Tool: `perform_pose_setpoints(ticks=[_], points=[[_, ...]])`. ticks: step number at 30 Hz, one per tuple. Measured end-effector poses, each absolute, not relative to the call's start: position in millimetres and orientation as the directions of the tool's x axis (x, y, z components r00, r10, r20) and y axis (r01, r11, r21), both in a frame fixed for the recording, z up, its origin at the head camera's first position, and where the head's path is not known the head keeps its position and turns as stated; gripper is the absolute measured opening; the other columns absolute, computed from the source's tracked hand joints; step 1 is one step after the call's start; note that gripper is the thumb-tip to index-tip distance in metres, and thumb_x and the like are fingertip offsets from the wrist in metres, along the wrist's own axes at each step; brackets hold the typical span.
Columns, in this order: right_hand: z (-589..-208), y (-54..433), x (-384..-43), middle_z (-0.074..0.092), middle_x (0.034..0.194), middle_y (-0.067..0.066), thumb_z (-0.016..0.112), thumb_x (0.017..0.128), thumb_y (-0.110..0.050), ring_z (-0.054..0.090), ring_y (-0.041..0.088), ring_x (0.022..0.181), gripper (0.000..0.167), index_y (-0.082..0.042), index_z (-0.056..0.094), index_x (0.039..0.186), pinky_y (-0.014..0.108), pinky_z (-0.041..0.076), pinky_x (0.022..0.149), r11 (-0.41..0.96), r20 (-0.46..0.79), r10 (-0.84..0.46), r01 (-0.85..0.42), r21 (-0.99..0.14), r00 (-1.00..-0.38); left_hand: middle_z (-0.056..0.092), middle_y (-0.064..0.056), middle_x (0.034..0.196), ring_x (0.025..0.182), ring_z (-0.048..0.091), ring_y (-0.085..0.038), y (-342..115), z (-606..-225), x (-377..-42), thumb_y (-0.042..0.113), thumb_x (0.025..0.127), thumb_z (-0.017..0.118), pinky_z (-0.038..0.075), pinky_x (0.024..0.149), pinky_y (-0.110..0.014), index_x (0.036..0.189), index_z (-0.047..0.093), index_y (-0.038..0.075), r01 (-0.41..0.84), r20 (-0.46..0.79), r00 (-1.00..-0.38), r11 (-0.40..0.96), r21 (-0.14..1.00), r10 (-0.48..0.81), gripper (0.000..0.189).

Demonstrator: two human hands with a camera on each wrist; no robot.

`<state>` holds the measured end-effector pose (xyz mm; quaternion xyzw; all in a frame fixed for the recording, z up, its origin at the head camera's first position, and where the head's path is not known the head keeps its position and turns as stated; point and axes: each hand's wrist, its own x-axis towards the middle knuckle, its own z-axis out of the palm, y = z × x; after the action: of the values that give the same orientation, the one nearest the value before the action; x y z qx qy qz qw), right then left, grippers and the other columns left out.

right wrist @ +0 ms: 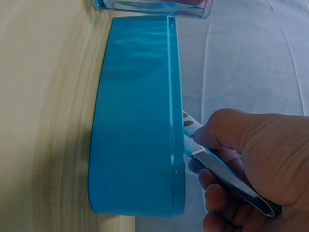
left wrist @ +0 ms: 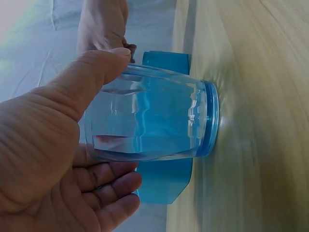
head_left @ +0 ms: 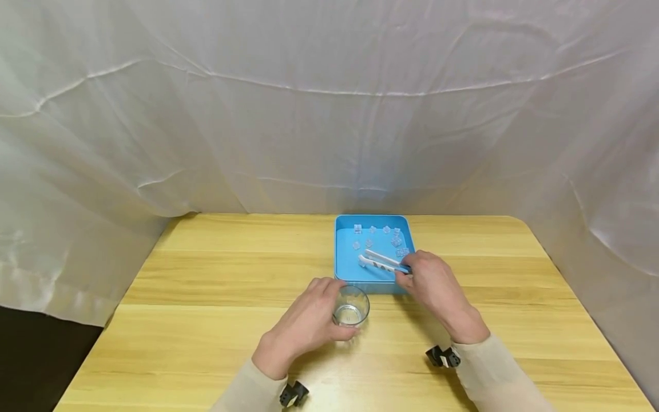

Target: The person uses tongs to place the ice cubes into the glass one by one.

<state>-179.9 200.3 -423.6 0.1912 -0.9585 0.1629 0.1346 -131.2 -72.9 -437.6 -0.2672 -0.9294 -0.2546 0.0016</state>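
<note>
clamping white tongs (head_left: 383,267) with leaf-like marks in the fingers of the right hand (head_left: 431,283); pointing them leftward and slightly away over the blue tray (head_left: 345,266), with long axis slanting in from its near right corner. clasping an upright glass (head_left: 351,313) in the fingers of the left hand (head_left: 308,319), on the counter (head_left: 206,320) beside the tray's near edge.

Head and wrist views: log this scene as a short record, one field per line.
Left hand: left hand holds the glass, thumb on one side, fingers on the other
Right hand: right hand grips the tongs
Glass: upright, on the near side of the tray; no cubes visible inside
Tongs: white arms reaching over the tray; whether the tips hold a cube is unclear
Tray: blue tray with clear cubes scattered in it
Surface: wood-grain table
Backdrop: pale curtain
</note>
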Motion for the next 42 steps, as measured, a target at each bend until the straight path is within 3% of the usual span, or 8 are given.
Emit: perform_pose_setpoints(ticks=[30,42], points=[[-425.9,199.7,-177.4,0.056,0.072,-0.001,0.075,0.090,-0.012,0.046,0.013,0.063,0.010,-0.003,0.073,0.085,0.027,0.043,0.056,0.888,0.263,-0.318,-0.383,-0.255,-0.911,0.066,-0.010,0.135,0.126,0.058,-0.025,-72.3,-436.4,-129.9,0.047,0.082,0.089,0.053,0.108,-0.040,0.142,0.059,0.005,0.492,0.138,-0.862,0.739,0.459,0.488,0.079],[-426.4,197.8,-176.3,0.050,0.065,-0.003,0.076,0.088,-0.010,0.042,0.014,0.060,0.015,-0.007,0.068,0.076,0.028,0.039,0.056,0.882,0.319,-0.353,-0.427,-0.198,-0.879,0.066,-0.010,0.136,0.127,0.058,-0.025,-71.7,-436.7,-129.7,0.046,0.082,0.089,0.053,0.109,-0.040,0.142,0.059,0.004,0.494,0.138,-0.860,0.739,0.458,0.491,0.079]])
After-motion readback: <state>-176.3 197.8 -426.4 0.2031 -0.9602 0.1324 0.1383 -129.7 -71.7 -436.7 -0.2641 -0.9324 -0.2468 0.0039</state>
